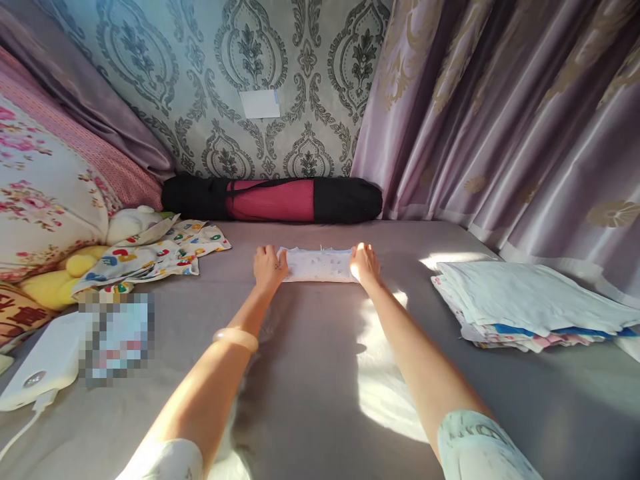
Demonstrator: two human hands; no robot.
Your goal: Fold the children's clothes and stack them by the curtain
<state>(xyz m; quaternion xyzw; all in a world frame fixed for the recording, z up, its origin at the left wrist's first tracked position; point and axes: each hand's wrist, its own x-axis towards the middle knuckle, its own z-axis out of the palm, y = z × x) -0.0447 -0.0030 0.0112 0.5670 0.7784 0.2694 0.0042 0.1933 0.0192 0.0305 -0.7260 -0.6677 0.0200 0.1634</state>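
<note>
A white cloth (320, 265) with small printed marks and a bluish far edge, folded or rolled into a narrow bundle, lies crosswise on the grey bed sheet (300, 387). My left hand (271, 267) grips its left end, fingers curled over. At the right end, my right hand (365, 264) is closed round the cloth in the same way. Both arms are stretched forward, and a pale bangle circles the left wrist. The fingertips are partly hidden by the cloth and the hands, and what garment it is cannot be made out.
A stack of folded clothes (525, 300) lies on the right. To the left are a patterned garment (150, 257), a yellow plush toy (60, 277), a white power bank (47, 357) with a cable, and a blurred-out item (123, 340). A black-and-pink bag (273, 200) lies along the wall.
</note>
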